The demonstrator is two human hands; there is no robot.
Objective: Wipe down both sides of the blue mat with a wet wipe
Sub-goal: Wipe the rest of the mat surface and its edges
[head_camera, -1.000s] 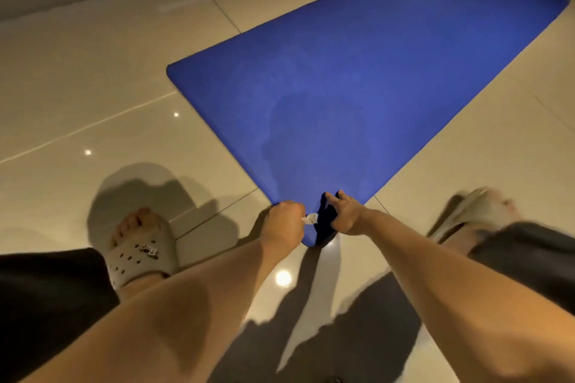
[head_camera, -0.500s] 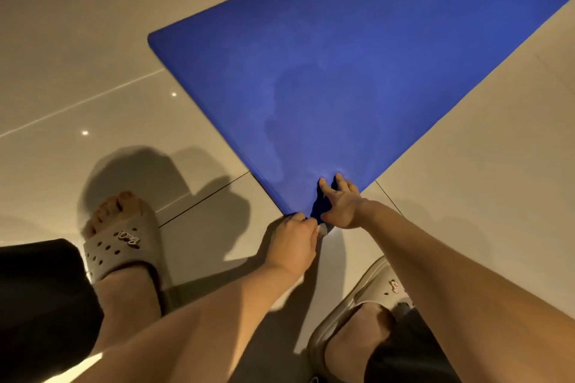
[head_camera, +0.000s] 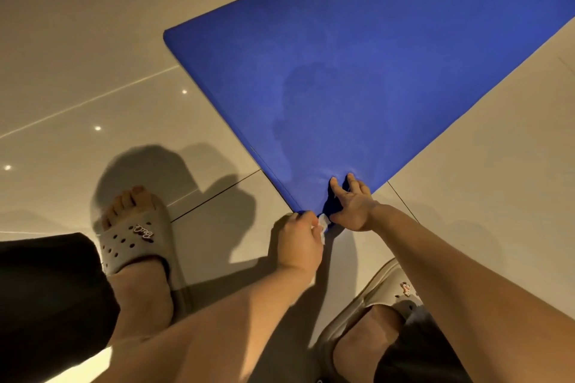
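Where the near corner of the blue mat (head_camera: 373,71) puckers upward, the right hand (head_camera: 353,210) pinches it between thumb and fingers. The left hand (head_camera: 298,242), just beside it, is curled round a white wet wipe (head_camera: 323,224) at the same corner. The mat looks soft, light and floppy, so a corner grip should peel it over. The rest lies flat on glossy beige floor tiles (head_camera: 93,56), which are probably slippery. A slipper (head_camera: 133,242) stands either side.
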